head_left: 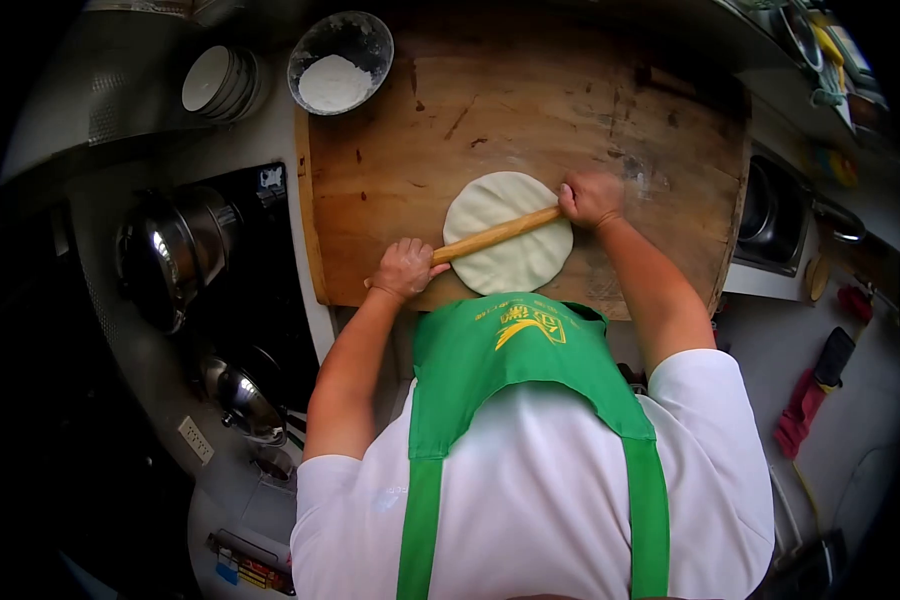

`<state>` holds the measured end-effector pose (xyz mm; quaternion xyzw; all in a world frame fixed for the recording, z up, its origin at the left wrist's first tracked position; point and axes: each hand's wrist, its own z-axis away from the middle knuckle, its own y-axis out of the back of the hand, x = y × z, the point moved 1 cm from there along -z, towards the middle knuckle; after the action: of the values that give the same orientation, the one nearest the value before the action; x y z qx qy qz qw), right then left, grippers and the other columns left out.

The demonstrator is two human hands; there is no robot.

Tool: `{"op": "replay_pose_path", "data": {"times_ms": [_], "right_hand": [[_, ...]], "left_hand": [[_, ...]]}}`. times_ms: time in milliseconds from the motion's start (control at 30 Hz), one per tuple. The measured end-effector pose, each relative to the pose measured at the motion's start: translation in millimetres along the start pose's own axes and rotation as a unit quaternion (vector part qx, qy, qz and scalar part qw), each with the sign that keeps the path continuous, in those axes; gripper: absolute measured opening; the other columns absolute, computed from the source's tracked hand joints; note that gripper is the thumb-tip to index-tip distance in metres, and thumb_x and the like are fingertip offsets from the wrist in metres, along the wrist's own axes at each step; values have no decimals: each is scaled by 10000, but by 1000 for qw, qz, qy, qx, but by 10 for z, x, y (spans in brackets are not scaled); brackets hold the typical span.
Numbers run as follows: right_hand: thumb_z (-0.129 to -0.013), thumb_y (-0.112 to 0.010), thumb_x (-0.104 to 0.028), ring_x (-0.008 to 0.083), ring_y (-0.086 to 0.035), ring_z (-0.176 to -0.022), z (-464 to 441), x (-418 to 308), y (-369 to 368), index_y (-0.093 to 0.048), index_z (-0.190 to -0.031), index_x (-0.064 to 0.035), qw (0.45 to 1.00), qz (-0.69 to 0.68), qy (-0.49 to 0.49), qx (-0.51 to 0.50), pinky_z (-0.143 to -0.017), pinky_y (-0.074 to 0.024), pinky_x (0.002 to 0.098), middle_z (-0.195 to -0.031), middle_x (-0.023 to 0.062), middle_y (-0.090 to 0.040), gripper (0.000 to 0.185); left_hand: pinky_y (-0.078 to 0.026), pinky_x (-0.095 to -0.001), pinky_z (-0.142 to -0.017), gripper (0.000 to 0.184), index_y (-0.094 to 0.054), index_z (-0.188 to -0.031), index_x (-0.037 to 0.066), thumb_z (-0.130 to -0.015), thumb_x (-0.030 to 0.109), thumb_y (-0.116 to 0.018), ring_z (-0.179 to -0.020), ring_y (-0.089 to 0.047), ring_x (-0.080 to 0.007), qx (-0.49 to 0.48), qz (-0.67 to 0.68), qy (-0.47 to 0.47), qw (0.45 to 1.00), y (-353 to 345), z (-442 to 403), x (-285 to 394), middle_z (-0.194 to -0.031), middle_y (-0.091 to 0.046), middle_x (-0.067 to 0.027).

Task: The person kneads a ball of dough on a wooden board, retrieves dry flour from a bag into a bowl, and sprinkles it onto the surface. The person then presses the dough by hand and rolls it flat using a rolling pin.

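Note:
A round, flattened sheet of dough [500, 200] lies on the wooden board near its front edge, with faint ridges across its surface. Across the dough, slanting up to the right, rests a wooden rolling pin [500, 234]. My left hand [404, 268] is closed around the pin's left end, just beyond the dough's edge. At the other end my right hand [590, 197] grips the pin in a fist, beside the dough's right rim. The pin's two tips are hidden inside my hands.
A bowl of white flour [335, 84] stands at the board's back left corner. Stacked bowls [210, 80] are left of it. A metal pot [170, 250] and a lidded pan [245, 395] sit on the left. The wooden board [530, 110] reaches toward a sink [775, 215] at right.

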<state>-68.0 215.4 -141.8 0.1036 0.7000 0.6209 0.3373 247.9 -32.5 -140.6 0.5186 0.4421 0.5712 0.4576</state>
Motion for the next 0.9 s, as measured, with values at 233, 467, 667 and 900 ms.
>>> {"op": "replay_pose_path", "data": {"times_ms": [233,467,667,900], "right_hand": [[-857,-559,-388,333,-672,-659,161,-80,40,-703,-745,-162,997,19,-74,12,-581,-524,482,-718,99,-691,290],[-930,-480,-426,361,-709,-777,-89,-202,382,-768,-839,-158,984,9,-142,-110,-696,-559,492,-840,127,-743,404],[-931,-492,-420,383,-697,-777,-634,-345,99,-764,-857,-147,984,13,-73,-164,-704,-548,521,-821,141,-733,392],[-898,-506,-386,326,-703,-709,-644,-260,-57,-756,-828,-183,993,76,1,-96,-616,-558,466,-767,83,-728,329]], "left_hand": [[-514,-380,-720,472,-637,-827,112,-851,582,-671,-845,-607,-256,2,-32,-61,998,10,-192,-223,-841,-603,-65],[-536,-384,-681,496,-640,-802,108,-870,599,-647,-811,-625,-272,8,-10,-28,1000,235,-157,-196,-813,-628,-83],[-536,-392,-668,524,-617,-766,112,-875,623,-633,-786,-626,-276,63,-13,85,994,70,109,-204,-793,-614,-83],[-523,-393,-658,548,-600,-754,126,-862,663,-619,-778,-617,-266,63,12,91,994,-5,50,-262,-788,-592,-67]]}}
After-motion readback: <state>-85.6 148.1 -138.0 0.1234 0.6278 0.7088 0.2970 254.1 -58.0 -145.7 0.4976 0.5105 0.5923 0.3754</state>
